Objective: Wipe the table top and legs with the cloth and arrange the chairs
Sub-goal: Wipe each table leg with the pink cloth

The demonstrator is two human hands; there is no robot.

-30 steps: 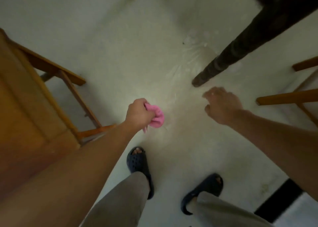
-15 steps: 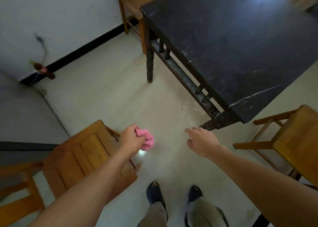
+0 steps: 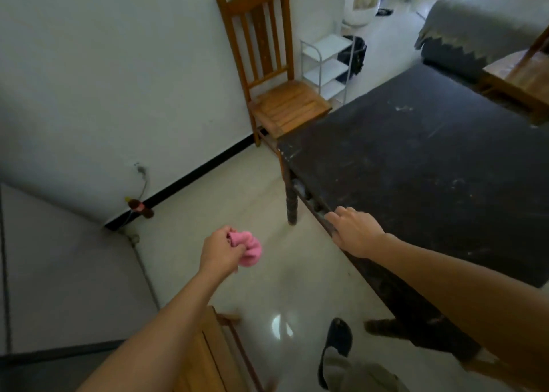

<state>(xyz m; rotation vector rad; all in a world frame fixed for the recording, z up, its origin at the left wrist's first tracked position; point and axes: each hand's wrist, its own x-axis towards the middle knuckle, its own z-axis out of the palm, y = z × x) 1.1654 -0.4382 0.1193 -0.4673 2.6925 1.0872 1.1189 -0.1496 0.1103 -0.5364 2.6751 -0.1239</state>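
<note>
A dark, scuffed table (image 3: pixel 421 165) fills the right half of the view, with one turned leg (image 3: pixel 291 204) at its far left corner and another near my feet. My left hand (image 3: pixel 221 253) grips a bunched pink cloth (image 3: pixel 248 250) above the floor, left of the table. My right hand (image 3: pixel 355 231) rests on the table's near left edge with fingers spread. A wooden chair (image 3: pixel 276 94) stands against the wall at the table's far end. A second wooden chair (image 3: pixel 208 356) sits under my left forearm. A third chair (image 3: pixel 523 73) stands across the table.
A white wall with a black skirting runs along the left. A wall socket with a cable and a small bottle (image 3: pixel 139 208) lie at its foot. A white shelf rack (image 3: pixel 326 64) and a grey covered bed (image 3: pixel 481 32) stand at the back. My sandalled foot (image 3: pixel 335 344) is on the pale floor.
The view has risen from the floor up to the table top and room. My right hand moved from mid-air onto the table's edge. My left hand kept hold of the pink cloth.
</note>
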